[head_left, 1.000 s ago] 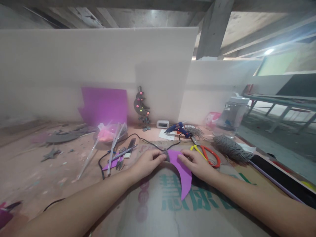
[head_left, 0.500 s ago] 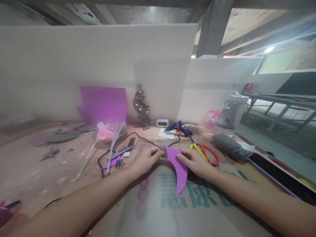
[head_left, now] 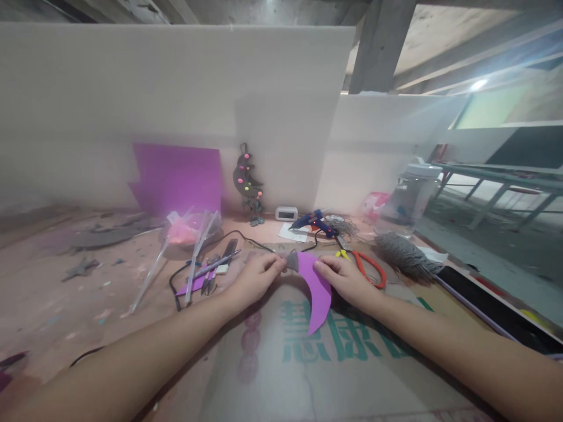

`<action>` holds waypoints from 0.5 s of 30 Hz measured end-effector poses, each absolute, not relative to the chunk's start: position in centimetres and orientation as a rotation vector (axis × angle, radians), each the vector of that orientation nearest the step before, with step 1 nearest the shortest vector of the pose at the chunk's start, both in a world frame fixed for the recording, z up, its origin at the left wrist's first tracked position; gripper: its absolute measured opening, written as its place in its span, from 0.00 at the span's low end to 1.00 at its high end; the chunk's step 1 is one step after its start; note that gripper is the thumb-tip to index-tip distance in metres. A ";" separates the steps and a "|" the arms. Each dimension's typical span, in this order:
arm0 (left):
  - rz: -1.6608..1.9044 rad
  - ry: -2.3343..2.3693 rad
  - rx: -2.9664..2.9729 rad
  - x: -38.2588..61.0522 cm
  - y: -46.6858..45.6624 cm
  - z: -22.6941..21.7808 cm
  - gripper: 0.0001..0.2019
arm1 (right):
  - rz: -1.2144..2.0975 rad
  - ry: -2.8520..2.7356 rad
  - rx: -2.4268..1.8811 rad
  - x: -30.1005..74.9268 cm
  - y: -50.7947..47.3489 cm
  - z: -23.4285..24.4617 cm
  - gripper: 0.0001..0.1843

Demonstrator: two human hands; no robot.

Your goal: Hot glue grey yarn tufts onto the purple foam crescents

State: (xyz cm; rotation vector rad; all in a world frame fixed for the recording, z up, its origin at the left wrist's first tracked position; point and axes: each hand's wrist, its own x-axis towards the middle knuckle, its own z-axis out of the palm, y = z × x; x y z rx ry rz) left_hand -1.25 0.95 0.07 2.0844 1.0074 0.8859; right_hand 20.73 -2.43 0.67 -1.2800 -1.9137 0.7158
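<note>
Both hands (head_left: 264, 274) (head_left: 343, 278) at purple crescent (head_left: 320, 287), tip (head_left: 314, 326) now farther left

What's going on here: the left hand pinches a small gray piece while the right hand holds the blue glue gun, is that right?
Not quite: the right hand isn't holding the blue glue gun; it pinches the purple crescent, as the head view shows. The left hand does pinch the small gray piece.

A white-lidded clear jug (head_left: 407, 196) stands far right, beyond a bundle of grey yarn (head_left: 405, 255). At the far side, a white digital clock (head_left: 286, 213) sits right of a dark crescent-moon ornament (head_left: 241, 179).
</note>
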 end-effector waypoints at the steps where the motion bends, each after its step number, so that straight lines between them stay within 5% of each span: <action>1: 0.871 0.998 2.094 -1.3 1.0 0.0 0.18 | 0.709 -1.923 -1.284 20.7 -2.5 0.7 0.20; 15: 0.824 0.933 2.074 -1.1 0.8 -0.4 0.14 | 0.706 -2.105 -1.294 20.7 -2.8 0.8 0.19</action>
